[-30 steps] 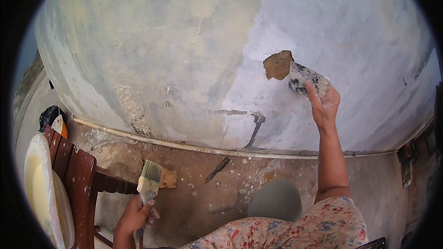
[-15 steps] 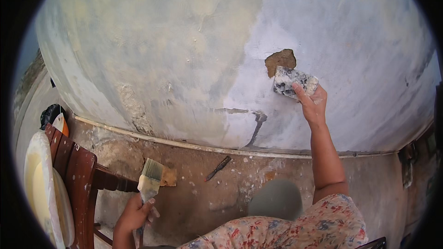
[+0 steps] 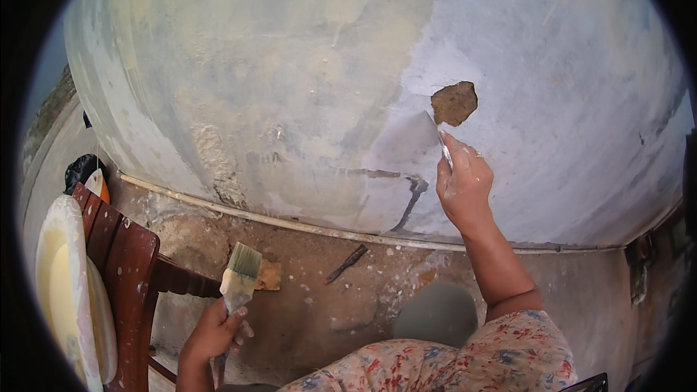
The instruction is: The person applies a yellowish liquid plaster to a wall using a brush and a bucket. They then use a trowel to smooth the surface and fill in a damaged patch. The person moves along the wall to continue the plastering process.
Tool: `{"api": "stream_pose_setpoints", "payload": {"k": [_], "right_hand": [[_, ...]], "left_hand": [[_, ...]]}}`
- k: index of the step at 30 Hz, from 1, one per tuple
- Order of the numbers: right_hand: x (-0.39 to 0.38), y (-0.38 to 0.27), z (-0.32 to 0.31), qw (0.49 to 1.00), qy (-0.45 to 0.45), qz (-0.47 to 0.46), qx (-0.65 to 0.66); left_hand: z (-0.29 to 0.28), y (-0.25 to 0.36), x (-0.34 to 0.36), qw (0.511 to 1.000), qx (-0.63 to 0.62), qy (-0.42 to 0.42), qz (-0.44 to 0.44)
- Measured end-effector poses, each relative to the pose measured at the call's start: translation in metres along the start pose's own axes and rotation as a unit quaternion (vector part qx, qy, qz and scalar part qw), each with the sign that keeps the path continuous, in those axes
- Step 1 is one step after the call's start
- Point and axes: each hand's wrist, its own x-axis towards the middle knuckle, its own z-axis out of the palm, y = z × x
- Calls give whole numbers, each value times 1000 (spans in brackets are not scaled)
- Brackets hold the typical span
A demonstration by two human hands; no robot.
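Observation:
My right hand (image 3: 468,185) grips a flat, paint-smeared scraper (image 3: 445,149), now seen nearly edge-on, against the painted wall (image 3: 552,138). Its tip lies just below a rough brown hole (image 3: 455,103) where the surface has come away. A dark crack (image 3: 411,199) runs down the wall lower left of that hand. Down at the left, my left hand (image 3: 210,330) is closed round the handle of a wide paintbrush (image 3: 241,272), bristles up and away from the wall. Pale paint coats the brush's lower part.
At the left stands a reddish-brown wooden chair (image 3: 131,268) with a basin of pale yellow paint (image 3: 56,268) beside it. A dark-handled tool (image 3: 346,263) and a brown flat piece (image 3: 270,276) lie on the floor. A thin pipe (image 3: 312,229) follows the wall's foot.
My right hand has moved slightly left and down, turning the scraper from face-on to edge-on and uncovering the hole's lower edge. My left hand still holds the paintbrush in nearly the same place.

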Motion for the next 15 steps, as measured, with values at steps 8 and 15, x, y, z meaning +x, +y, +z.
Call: {"api": "stream_pose_setpoints", "payload": {"k": [8,15], "right_hand": [[6,-29,31,999,-2,15,-38],[13,-27,18,992,-45,120,6]], "left_hand": [[-4,-4,0,1000,-14,3,-13],[-6,-10,-5,1000,-23,-6,-15]]}}
